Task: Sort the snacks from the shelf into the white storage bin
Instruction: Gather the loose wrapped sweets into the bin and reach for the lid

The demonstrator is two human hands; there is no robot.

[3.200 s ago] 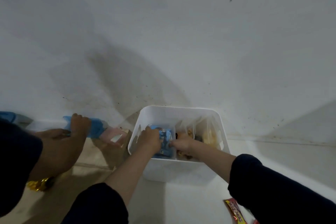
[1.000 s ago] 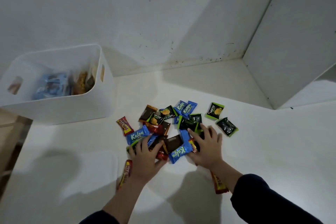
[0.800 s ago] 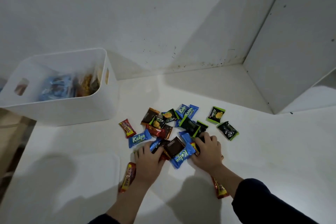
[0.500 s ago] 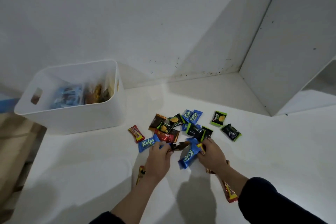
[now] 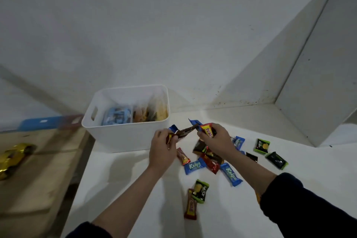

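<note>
Seen from above, looking down along two bare forearms in dark sleeves. White shelf point(image 5: 241, 189) underfoot of everything, smooth and pale, shadowed beneath the arms. White wall point(image 5: 154, 35) behind, marked with small dark specks near its foot. White side panel point(image 5: 318, 92) rising at the right, closing the corner. White storage bin point(image 5: 123, 137) standing at the shelf's left end, close to the wall, already holding blue packets and orange-brown ones, blurred. Left hand point(image 5: 163, 148) raised just beside the bin's right corner, fingers curled round a small bundle of snacks, brown and blue wrappers point(image 5: 182, 132) sticking out. Right hand point(image 5: 216, 138) raised next to it, gripping a red and yellow packet point(image 5: 208, 131) with a blue wrapper end behind. Loose snacks scattered on the shelf below and right of the hands: blue packets marked Kalpa point(image 5: 193, 166), red bars point(image 5: 211, 164), green-edged black packets point(image 5: 276, 160), one brown bar point(image 5: 190, 206) nearest the viewer. To the left, beyond the shelf edge, a lower wooden surface point(image 5: 38, 176) with a shiny gold object point(image 5: 13, 157), blurred, and a blue and pink strip point(image 5: 48, 122) along the wall.
</note>
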